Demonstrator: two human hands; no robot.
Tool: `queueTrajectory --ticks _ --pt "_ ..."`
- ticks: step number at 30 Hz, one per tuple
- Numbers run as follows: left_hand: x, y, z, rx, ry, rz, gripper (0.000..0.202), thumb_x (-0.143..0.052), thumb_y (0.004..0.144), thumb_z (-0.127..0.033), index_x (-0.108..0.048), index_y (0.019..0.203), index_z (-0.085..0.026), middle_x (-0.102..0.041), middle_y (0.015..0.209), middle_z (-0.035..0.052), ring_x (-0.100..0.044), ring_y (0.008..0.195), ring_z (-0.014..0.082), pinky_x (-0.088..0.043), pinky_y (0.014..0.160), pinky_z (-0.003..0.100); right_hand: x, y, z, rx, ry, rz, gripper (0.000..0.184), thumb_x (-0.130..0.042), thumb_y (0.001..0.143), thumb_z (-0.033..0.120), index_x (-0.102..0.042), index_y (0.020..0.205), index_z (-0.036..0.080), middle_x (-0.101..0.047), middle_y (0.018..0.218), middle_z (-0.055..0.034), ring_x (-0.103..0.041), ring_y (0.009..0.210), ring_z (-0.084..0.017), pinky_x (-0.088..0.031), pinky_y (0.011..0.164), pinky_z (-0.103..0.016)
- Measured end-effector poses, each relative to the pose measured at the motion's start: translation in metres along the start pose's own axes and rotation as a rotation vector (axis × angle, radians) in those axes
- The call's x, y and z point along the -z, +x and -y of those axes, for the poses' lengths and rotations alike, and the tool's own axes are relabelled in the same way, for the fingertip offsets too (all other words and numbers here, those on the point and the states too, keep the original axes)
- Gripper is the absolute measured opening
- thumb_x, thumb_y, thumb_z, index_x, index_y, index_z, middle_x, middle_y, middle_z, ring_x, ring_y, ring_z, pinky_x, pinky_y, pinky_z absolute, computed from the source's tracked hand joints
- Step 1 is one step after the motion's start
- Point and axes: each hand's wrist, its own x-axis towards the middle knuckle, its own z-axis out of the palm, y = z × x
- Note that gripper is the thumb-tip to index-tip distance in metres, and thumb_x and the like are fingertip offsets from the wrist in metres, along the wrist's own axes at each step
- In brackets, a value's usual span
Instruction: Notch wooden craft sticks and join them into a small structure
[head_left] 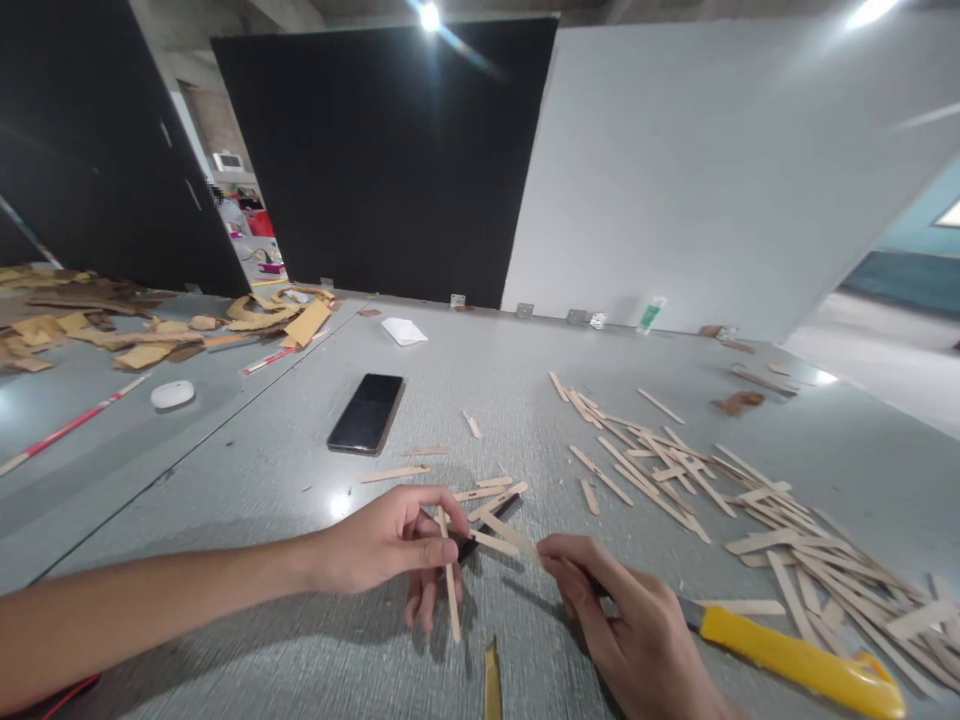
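My left hand (pixel 382 540) pinches a pale wooden craft stick (pixel 453 600) between thumb and fingers, with the stick pointing down toward me. Thumb and forefinger of my right hand (pixel 630 620) are closed on the end of another craft stick (pixel 514 535), which slants up and left toward my left hand. Several short sticks (pixel 491 495) lie just beyond the fingers, beside a narrow black object (pixel 510 508) that is partly covered. Whether the sticks near my left hand are joined, I cannot tell.
A yellow utility knife (pixel 802 655) lies right of my right hand, near a large pile of craft sticks (pixel 825 560). A yellow pointed tool (pixel 492 680) is at the front edge. Farther off are a phone (pixel 367 412), a mouse (pixel 172 394) and cardboard scraps (pixel 150 335).
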Motion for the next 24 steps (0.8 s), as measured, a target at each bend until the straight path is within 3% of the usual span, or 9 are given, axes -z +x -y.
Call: queueTrajectory --ticks 5,9,11,17,24 --pt "-0.009 -0.003 0.001 -0.001 -0.066 0.045 0.034 -0.075 0.099 -0.041 -0.055 0.115 -0.018 -0.080 0.092 0.0102 -0.082 0.070 0.0227 -0.058 0.049 0.023 0.002 0.001 0.001 0.061 0.013 -0.074 0.016 -0.054 0.110 0.025 -0.069 0.106 0.030 -0.075 0.083 0.0050 -0.072 0.067 -0.011 -0.053 0.067 -0.016" --pt "-0.017 -0.007 0.007 0.026 -0.195 0.114 0.041 -0.085 0.090 -0.025 -0.059 0.121 -0.019 -0.080 0.103 0.0101 -0.083 0.092 0.0264 -0.065 0.065 0.028 0.001 0.001 0.000 0.010 0.066 -0.139 0.009 -0.060 0.106 0.024 -0.067 0.101 0.028 -0.071 0.083 0.0034 -0.069 0.070 -0.013 -0.054 0.067 -0.018" --pt "-0.019 -0.007 0.010 0.033 -0.210 0.110 0.034 -0.084 0.091 -0.025 -0.063 0.116 -0.017 -0.080 0.105 0.0111 -0.083 0.095 0.0268 -0.067 0.070 0.031 -0.001 0.001 0.000 -0.004 0.107 -0.151 0.009 -0.061 0.105 0.022 -0.065 0.099 0.027 -0.067 0.082 0.0033 -0.066 0.069 -0.013 -0.053 0.065 -0.018" --pt "-0.021 -0.003 0.013 0.043 -0.176 0.073 0.029 -0.083 0.091 -0.036 -0.065 0.097 -0.014 -0.080 0.092 0.0117 -0.083 0.083 0.0269 -0.065 0.060 0.028 -0.003 0.002 0.002 -0.022 0.179 -0.193 0.008 -0.063 0.102 0.019 -0.064 0.103 0.027 -0.065 0.084 0.0024 -0.064 0.070 -0.013 -0.054 0.065 -0.016" --pt "-0.025 -0.005 0.011 0.046 -0.106 -0.027 0.030 -0.088 0.085 -0.036 -0.070 0.093 -0.013 -0.074 0.077 0.0049 -0.077 0.064 0.0159 -0.065 0.058 0.025 0.000 0.004 0.005 -0.042 0.159 -0.225 0.007 -0.063 0.099 0.019 -0.065 0.101 0.025 -0.064 0.083 0.0002 -0.061 0.065 -0.014 -0.053 0.057 -0.018"
